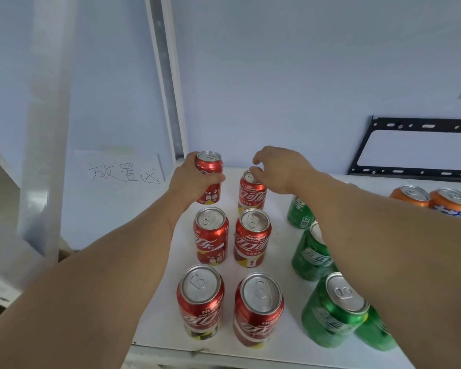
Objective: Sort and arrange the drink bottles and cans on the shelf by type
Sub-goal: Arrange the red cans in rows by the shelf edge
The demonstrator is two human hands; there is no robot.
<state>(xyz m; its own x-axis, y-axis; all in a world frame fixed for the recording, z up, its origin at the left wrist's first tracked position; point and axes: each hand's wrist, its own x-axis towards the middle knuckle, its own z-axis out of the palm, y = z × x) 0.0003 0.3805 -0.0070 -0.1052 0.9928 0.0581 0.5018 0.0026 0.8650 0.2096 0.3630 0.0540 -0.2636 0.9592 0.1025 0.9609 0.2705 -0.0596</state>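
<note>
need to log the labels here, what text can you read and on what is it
"放置区": handwritten on the paper sign taped to the wall at left.
"FIFA WORLD CUP": on the red cola can in the middle row, and on both front red cans.
"可口可乐", partly turned away: on the red cans.
"汽水": on the red can gripped by the left hand.
Green cans: white script, warped, not readable.
Orange cans: lettering too blurred.

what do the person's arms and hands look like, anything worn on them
Both arms are bare from the bottom edge of the picture up to the hands: no sleeves show. The left hand and the right hand wear no gloves, and no watch, bracelet or ring shows on either wrist or on the fingers in view. No markings or tattoos show on the forearms.
</note>
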